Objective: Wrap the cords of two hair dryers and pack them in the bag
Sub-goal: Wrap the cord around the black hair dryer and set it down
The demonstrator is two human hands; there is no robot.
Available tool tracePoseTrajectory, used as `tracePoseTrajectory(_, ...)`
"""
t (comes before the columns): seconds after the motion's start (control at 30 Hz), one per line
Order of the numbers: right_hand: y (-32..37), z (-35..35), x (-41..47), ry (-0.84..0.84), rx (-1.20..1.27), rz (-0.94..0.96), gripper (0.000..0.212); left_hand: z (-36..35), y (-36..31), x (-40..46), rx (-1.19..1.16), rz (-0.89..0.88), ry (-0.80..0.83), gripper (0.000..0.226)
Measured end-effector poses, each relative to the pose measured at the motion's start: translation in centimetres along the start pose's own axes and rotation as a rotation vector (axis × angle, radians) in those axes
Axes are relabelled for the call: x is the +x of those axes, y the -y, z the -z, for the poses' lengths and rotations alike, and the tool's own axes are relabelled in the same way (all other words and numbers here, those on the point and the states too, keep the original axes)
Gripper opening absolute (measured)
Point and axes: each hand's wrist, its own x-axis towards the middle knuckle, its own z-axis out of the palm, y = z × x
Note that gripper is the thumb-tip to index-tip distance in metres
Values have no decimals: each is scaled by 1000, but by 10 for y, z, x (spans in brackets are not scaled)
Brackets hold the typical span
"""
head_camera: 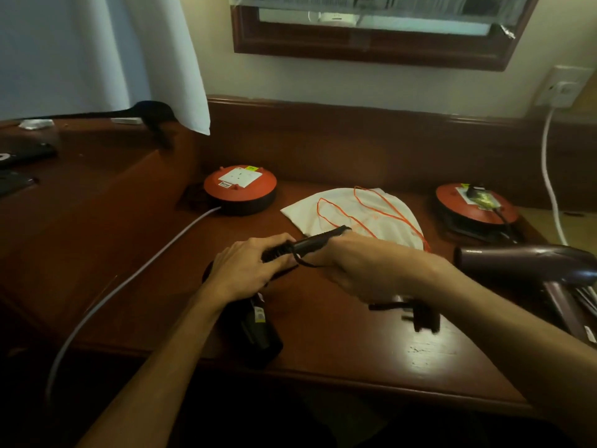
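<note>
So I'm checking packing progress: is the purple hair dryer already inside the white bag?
No, the purple hair dryer lies on the desk to the right of the white bag, which lies flat.

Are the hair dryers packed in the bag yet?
Not yet. The white bag lies flat on the desk with nothing in it. Both hands, left and right, are busy with the black dryer and its cord. The purple dryer waits beside them, not packed.

Dark wooden desk (371, 321), cream wall (323, 82), framed window (371, 46), white curtain (97, 53)
</note>
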Motion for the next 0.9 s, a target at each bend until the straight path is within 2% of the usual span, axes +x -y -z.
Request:
tracePoseTrajectory(0.1,-5,-24,-14,32,29,31,32,12,14,0,-187,-15,215,39)
tracePoseTrajectory(0.2,-6,-37,-25,19,25,77,35,14,14,-2,-192,-39,309,45)
tracePoseTrajectory(0.33,1,-54,-26,26,-120,51,50,14,7,-7,-122,-25,241,36)
tracePoseTrajectory(0.43,7,-70,-24,-22,-249,18,67,16,0,-15,-167,-12,181,36)
tracePoseTrajectory(0.53,1,-86,-20,-98,-247,-23,75,13,-6,-19,-195,8,87,40)
tracePoseTrajectory(0.6,-3,-97,-20,-229,-57,15,68,10,-2,-20,-270,4,49,42)
tracePoseTrajectory(0.67,-2,-99,-23,-291,424,82,49,10,2,-23,-488,-27,47,46)
tracePoseTrajectory(0.73,-3,-90,-26,-197,962,82,29,11,3,-27,-766,-65,21,42)
tracePoseTrajectory(0.77,-6,-85,-27,-125,1141,66,20,11,3,-29,-883,-74,20,44)
tracePoseTrajectory(0.83,-19,-81,-26,53,1350,67,17,9,2,-32,-1037,-87,47,53)
tracePoseTrajectory(0.9,-29,-80,-24,178,1470,107,19,4,3,-32,-1069,-121,58,55)
